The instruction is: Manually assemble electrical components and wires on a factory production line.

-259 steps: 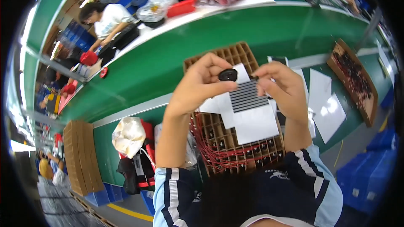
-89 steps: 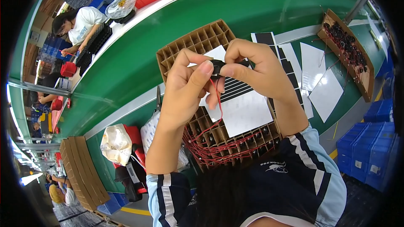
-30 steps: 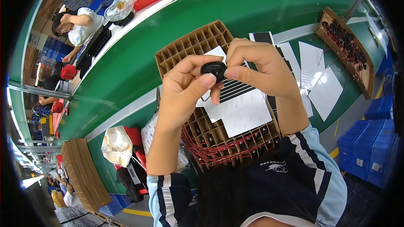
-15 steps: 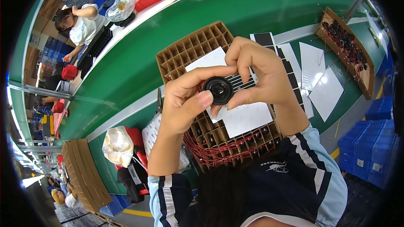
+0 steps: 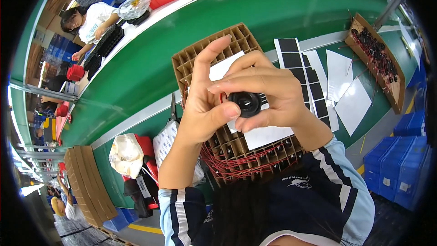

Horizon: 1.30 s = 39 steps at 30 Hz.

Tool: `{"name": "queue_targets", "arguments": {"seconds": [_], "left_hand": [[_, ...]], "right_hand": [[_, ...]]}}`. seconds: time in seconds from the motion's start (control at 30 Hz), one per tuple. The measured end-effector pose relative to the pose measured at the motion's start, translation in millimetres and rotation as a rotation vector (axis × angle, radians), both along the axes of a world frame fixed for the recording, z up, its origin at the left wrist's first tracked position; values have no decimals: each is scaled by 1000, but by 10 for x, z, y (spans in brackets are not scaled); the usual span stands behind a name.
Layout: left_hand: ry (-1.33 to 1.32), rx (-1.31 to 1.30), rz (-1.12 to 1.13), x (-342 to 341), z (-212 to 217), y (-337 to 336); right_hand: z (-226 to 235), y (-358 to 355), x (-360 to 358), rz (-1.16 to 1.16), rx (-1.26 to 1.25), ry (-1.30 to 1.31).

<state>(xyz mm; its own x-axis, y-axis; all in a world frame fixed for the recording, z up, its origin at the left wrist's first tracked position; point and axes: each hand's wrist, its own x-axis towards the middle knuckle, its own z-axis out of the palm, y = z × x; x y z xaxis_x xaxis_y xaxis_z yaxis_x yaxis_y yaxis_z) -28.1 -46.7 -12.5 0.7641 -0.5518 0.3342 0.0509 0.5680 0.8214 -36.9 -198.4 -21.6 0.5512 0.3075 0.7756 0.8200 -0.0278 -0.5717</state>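
A small round black speaker [image 5: 247, 104] with a glossy dished centre is held up between my two hands, face toward me. My left hand [image 5: 196, 116] has its thumb on the speaker's left edge, and its index finger points upward off it. My right hand [image 5: 284, 98] curls around the other side, with thumb below and fingers arched over the top. A bit of red wire shows beside the left thumb. Beneath my hands lies a divided cardboard box [image 5: 182, 69]; its near cells hold black parts with a bundle of red wires [image 5: 236, 169]. A white sheet [image 5: 268, 137] rests on the dividers.
Sheets with black rectangles [image 5: 292, 60] and white sheets [image 5: 354, 107] lie to the right. Beyond them is a cardboard tray [image 5: 396, 92] of wired black parts. Scissors [image 5: 173, 109] and a white bag [image 5: 126, 155] are at left. A co-worker [image 5: 95, 23] sits across the green bench.
My left index finger has lifted off the speaker and now points up. My right fingers have come down over its top, and the speaker has shifted slightly right and down.
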Motion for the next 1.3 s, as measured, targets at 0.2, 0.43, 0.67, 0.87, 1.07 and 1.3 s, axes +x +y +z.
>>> {"name": "queue_targets", "arguments": {"seconds": [0.2,0.43,0.67,0.87,1.07,1.3], "left_hand": [[-425,251,292,106,-69,39],[-258,262,401,-52,62,5],[-19,138,91,-35,85,-6],[-42,85,173,-29,-31,-12],[-97,137,187,-72,41,-13],[-236,223,283,-66,23,-28]], "right_hand": [[4,23,-26,-232,93,-91],[26,-47,19,-495,-172,-363],[21,34,-4,-484,-197,-340],[91,67,-98,-429,-221,-174],[70,114,-63,-485,-184,-283],[47,111,-31,-523,-200,-276]]}}
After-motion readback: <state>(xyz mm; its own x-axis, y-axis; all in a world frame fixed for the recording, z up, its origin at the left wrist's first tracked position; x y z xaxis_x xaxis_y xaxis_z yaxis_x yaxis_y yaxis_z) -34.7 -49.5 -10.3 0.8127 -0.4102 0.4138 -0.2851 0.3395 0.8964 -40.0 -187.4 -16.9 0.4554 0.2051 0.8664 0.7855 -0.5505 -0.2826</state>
